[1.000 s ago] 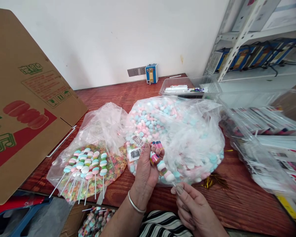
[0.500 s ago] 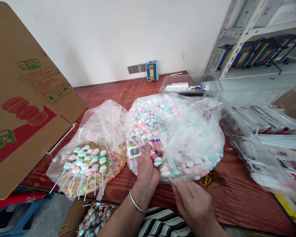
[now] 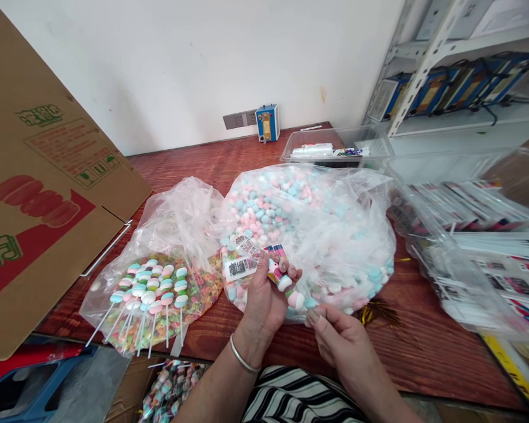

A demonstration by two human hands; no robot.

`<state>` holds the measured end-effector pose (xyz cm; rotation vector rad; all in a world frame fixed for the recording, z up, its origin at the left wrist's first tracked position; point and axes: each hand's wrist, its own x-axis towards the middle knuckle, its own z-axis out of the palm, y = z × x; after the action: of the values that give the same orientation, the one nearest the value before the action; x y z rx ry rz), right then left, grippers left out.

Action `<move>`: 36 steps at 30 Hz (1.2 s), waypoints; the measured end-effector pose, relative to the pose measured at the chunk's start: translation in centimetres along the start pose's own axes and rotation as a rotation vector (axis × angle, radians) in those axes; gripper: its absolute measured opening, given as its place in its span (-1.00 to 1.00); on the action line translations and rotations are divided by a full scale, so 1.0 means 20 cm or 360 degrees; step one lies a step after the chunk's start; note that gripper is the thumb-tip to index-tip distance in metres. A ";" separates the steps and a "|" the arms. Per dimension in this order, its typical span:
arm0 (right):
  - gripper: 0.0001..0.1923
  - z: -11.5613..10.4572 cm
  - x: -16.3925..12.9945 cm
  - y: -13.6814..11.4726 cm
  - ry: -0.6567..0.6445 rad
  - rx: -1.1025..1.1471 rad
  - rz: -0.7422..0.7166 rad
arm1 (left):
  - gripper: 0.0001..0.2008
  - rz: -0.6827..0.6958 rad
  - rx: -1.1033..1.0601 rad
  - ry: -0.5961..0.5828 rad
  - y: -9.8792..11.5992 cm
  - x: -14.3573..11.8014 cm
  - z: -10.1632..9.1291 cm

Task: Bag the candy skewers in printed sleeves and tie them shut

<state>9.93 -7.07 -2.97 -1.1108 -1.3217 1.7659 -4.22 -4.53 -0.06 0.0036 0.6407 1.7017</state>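
Candy skewer [image 3: 288, 292] sits right at the centre of the action, a short run of pastel marshmallow pieces on a thin stick, slanting from the left hand [image 3: 264, 296] down toward five o'clock. That left hand is curled around the skewer's upper end together with a small clear sleeve [image 3: 252, 258] carrying a barcode label and a coloured header, thumb and fingers pinched shut on both. The right hand [image 3: 337, 335], at four o'clock from the left, has its thumb and forefinger closed narrowly on the stick's lower end, just below the last pink piece.

Behind the hands, at twelve o'clock, lies the big bag of loose marshmallows [image 3: 317, 235], pink, blue and white. At nine o'clock a second bag of cereal rings [image 3: 194, 288] has a fan of finished skewers [image 3: 152, 294] lying on top, sticks pointing toward the table's near edge. A brown carton flap [image 3: 48, 194] leans at ten o'clock, and clear bins of printed card packs [image 3: 476, 235] fill three o'clock.

My read: the skewer is being fed into its sleeve, candy end first. The next move calls for a steady push along the stick from the right hand while the left keeps the sleeve mouth open and aligned, so the soft pieces slide in without snagging or bunching.
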 end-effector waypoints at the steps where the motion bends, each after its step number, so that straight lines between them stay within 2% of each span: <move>1: -0.66 0.00 0.00 0.00 0.0106 -0.0296 -0.0259 | -0.75 0.0036 0.0015 0.0042 -0.01 0.00 0.00; 3: -0.74 0.00 -0.01 0.02 0.0298 -0.0876 -0.0862 | -0.75 0.0095 0.0044 0.0152 -0.04 0.00 0.01; 5: -0.84 0.00 -0.01 0.04 0.0357 -0.1318 -0.1405 | -0.74 0.0088 0.0060 0.0241 -0.06 0.00 0.02; 7: -0.90 0.00 0.00 0.06 0.0304 -0.1551 -0.1731 | -0.75 0.0047 0.0047 0.0294 -0.06 0.00 0.03; 8: -0.88 -0.01 0.00 0.06 0.0271 -0.1562 -0.1760 | -0.76 0.0029 0.0035 0.0305 -0.05 0.00 0.03; 9: -0.88 -0.01 0.01 0.07 0.0235 -0.1490 -0.1686 | -0.76 0.0020 0.0017 0.0303 -0.04 0.00 0.04; 11: -0.89 -0.01 0.01 0.06 0.0154 -0.1085 -0.1259 | -0.76 0.0019 -0.0025 0.0243 -0.03 -0.01 0.04; 14: -0.66 -0.01 0.00 0.03 -0.0150 -0.0085 -0.0145 | -0.79 0.0017 -0.0075 0.0078 -0.01 -0.01 0.03; 16: -0.59 -0.01 -0.01 0.01 -0.0381 0.0519 0.0456 | -0.79 -0.0006 -0.0075 0.0002 -0.01 -0.02 0.03; 17: -0.59 -0.01 -0.01 0.01 -0.0466 0.0729 0.0625 | -0.78 -0.0014 -0.0062 -0.0023 -0.01 -0.02 0.02; 19: -0.63 -0.01 -0.02 0.01 -0.0528 0.0923 0.0715 | -0.78 -0.0011 -0.0016 -0.0057 -0.02 -0.02 0.02; 21: -0.64 -0.01 -0.02 0.02 -0.0445 0.0839 0.0587 | -0.79 0.0014 0.0031 -0.0060 -0.02 -0.02 0.02; 22: -0.63 -0.01 -0.02 0.03 -0.0372 0.0689 0.0453 | -0.79 0.0032 0.0051 -0.0047 -0.02 -0.02 0.02; 26: -0.68 -0.02 0.00 0.03 0.0022 -0.0348 -0.0341 | -0.79 0.0081 0.0130 0.0014 -0.02 -0.02 0.03; 28: -0.72 -0.02 0.01 0.02 0.0182 -0.0768 -0.0641 | -0.79 0.0100 0.0147 0.0018 -0.03 -0.01 0.04; 33: -0.76 -0.03 0.03 0.01 0.0440 -0.1305 -0.1261 | -0.81 0.0048 0.0060 0.0025 -0.02 -0.02 0.04; 36: -0.85 -0.05 0.04 0.01 0.0527 -0.1625 -0.1596 | -0.81 -0.0036 -0.0007 0.0076 0.00 -0.03 0.05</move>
<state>10.52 -5.99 -3.48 -0.8467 -2.0786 0.1264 -3.67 -4.64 0.90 -0.0473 0.6699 1.6853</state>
